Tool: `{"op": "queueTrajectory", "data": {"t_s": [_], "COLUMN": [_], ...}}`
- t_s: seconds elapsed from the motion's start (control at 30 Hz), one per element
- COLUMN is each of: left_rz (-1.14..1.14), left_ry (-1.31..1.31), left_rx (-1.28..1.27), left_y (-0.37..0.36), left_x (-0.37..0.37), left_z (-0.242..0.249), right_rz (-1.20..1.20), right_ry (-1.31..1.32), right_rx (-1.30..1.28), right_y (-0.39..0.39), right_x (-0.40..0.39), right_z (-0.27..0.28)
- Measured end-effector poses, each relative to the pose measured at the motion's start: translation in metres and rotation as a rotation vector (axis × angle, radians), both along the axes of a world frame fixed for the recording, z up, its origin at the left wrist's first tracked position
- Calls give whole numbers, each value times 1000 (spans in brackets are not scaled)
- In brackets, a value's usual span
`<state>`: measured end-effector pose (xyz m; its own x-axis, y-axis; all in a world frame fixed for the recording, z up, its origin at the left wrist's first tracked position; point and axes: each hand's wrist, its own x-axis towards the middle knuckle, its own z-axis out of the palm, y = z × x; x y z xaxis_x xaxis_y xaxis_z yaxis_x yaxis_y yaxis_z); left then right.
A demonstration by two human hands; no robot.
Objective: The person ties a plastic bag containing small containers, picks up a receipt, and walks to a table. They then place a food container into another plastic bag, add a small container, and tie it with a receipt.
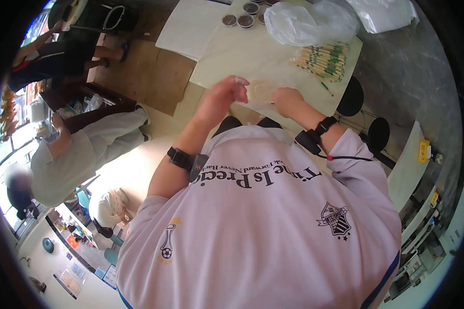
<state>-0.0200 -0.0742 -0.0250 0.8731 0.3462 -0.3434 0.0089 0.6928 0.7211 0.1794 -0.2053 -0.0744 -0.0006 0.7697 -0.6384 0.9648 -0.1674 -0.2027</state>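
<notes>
Both my hands are over the near edge of a pale table (216, 59). My left hand (226, 97) is closed, with thin clear plastic showing at its fingertips. Fingers curled in, my right hand (290, 102) pinches the other side of what looks like a clear plastic bag (261, 90). This see-through piece stretches between the hands, and its exact shape is hard to make out. Right of my hands lies a bundle of thin sticks in green-printed wrappers (322, 62), probably chopsticks. One loose stick (326, 88) lies beside it.
Small lidded cups of dark contents (245, 21) stand at the table's far side, near a crumpled clear bag (312, 23) and a white bag (384, 14). Black stools (350, 97) are at the right. People stand at left, one in light trousers (105, 139).
</notes>
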Motion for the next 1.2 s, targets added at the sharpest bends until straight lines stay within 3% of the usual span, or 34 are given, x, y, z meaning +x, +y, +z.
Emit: {"op": "queueTrajectory", "data": {"t_s": [0.07, 0.13, 0.2, 0.3, 0.37, 0.43, 0.57, 0.63, 0.77, 0.83, 0.97, 1.03, 1.2], "left_rz": [-45, -95, -197, -252, -244, -236, -55, -26, -72, -85, -113, -109, 33], "left_ry": [-5, -9, 2, 27, 28, 24, -20, -53, -75, -56, -23, -9, 7], "left_rx": [77, 155, 327, 371, 374, 374, 329, 251, 201, 217, 266, 272, 343], "left_y": [-3, -4, -3, -6, -8, -8, 11, 12, 3, 0, -2, 1, 6], "left_x": [4, 8, 10, 8, 6, 4, 9, 13, 31, 39, 38, 38, 36], "left_z": [10, 18, 22, 25, 23, 13, -1, 1, 2, 3, 3, 2, 6], "right_rz": [-8, 21, -18, -54, -57, -328, -276, -395, -464, -487, -746, -573, -546], "right_ry": [-65, 36, 38, 11, -25, 68, -36, -177, -82, 356, 421, 135, -12], "right_rx": [-64, 140, 118, 90, 82, 106, 118, -35, -286, 64, 266, 51, 48], "right_y": [-1, -1, 6, 13, 12, 6, -15, -20, -38, -54, -70, -71, -58], "right_x": [-4, -13, -19, -21, -19, -20, 4, 20, 45, 49, 39, 39, 37], "right_z": [-8, -17, -19, -20, -17, 12, 20, 47, 8, -45, -38, -30, 32]}}
